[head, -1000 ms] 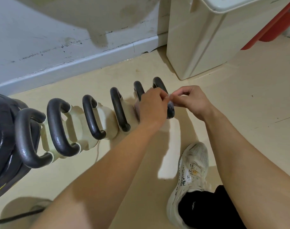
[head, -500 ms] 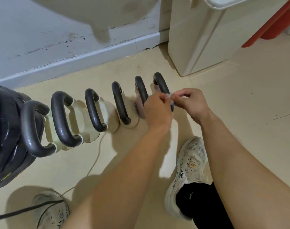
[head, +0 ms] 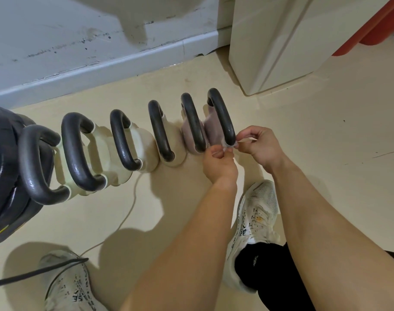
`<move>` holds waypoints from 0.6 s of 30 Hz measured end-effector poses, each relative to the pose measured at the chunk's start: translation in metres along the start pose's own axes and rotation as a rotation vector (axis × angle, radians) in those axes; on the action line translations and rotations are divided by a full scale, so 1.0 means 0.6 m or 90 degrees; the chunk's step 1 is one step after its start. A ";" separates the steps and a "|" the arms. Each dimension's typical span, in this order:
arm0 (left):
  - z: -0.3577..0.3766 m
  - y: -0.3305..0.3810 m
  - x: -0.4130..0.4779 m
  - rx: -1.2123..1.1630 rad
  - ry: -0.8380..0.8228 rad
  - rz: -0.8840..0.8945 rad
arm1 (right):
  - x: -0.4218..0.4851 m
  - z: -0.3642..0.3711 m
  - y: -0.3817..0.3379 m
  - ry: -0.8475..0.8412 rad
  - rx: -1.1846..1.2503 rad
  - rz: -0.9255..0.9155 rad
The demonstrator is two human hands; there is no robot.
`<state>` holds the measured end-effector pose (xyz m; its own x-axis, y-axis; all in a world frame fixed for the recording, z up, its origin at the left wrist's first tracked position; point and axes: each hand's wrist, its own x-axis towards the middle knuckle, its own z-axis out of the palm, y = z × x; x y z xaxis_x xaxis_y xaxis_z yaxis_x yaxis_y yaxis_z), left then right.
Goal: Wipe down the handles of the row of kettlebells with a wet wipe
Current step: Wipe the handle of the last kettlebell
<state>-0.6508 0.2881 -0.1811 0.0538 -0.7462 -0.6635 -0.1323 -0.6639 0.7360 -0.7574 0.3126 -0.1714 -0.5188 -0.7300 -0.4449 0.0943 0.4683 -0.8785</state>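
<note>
Several kettlebells stand in a row on the floor, each with a dark looped handle. The rightmost kettlebell handle [head: 222, 115] rises from a mauve body [head: 214, 129]. A small pale wet wipe [head: 231, 146] is stretched at the near base of that handle. My left hand [head: 218, 163] pinches its left end and my right hand [head: 260, 147] pinches its right end. Most of the wipe is hidden by my fingers. The second handle [head: 192, 122] stands just left of it.
A wall skirting [head: 101, 68] runs behind the row. A cream cabinet [head: 277, 46] stands at the back right. Dark weight plates [head: 3, 171] sit at the far left. A thin white cord [head: 124, 218] and a black cable [head: 34, 273] cross the floor by my shoes [head: 256, 221].
Both hands have slid down from the upper part of the rightmost handle to its near base, still holding the wipe. The view has shifted a little.
</note>
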 end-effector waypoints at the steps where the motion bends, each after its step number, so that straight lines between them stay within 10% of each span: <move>1: 0.000 -0.003 0.005 -0.007 -0.003 -0.001 | 0.002 0.001 0.002 0.005 -0.011 0.003; 18: -0.014 0.029 -0.023 0.109 0.034 0.128 | -0.012 -0.009 -0.027 -0.039 0.116 0.100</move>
<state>-0.6456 0.2867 -0.1582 0.0607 -0.8667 -0.4952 -0.3115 -0.4878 0.8155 -0.7601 0.3131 -0.1528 -0.4338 -0.6864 -0.5836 0.3247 0.4851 -0.8119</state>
